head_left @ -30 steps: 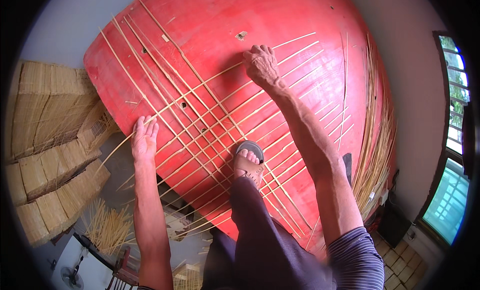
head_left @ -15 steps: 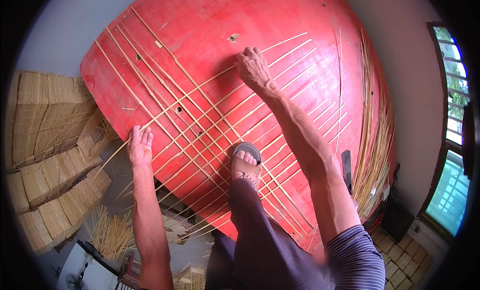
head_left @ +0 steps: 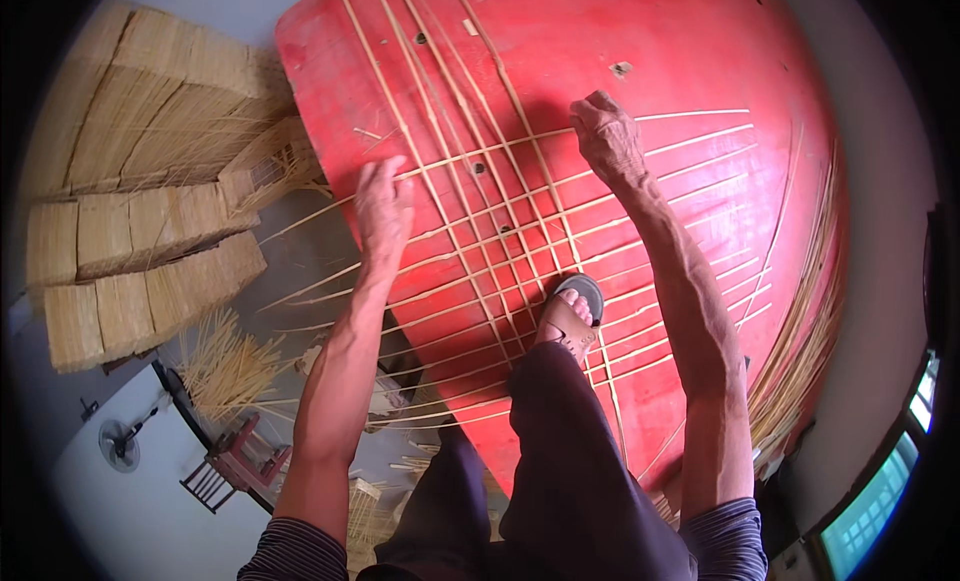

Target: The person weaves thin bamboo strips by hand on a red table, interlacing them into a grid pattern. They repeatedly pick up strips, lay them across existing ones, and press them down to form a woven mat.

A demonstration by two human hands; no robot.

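Observation:
Several thin bamboo strips (head_left: 470,273) cross one another in an open lattice on a big red board (head_left: 690,51). My right hand (head_left: 610,141) is a fist around the farthest crosswise bamboo strip (head_left: 545,137), just right of the last lengthwise strip. At the left part of that same strip is my left hand (head_left: 383,213), back upward, its fingers curled at the strip with the thumb side to the right. Strip ends stick out past the board's left edge. My sandalled foot (head_left: 572,319) presses on the lattice at its near right side.
Stacked bundles of bamboo pieces (head_left: 150,231) stand at the left. Below them lies a heap of loose strips (head_left: 230,366). Long strips (head_left: 800,321) lie along the board's right side. Farther down left are a fan (head_left: 120,446) and a wooden chair (head_left: 235,461). The board has several small holes.
The view has turned, so the board sits farther right. My left hand has rolled from palm-up to back-up and shifted inward along the strip. My right hand stays closed on it.

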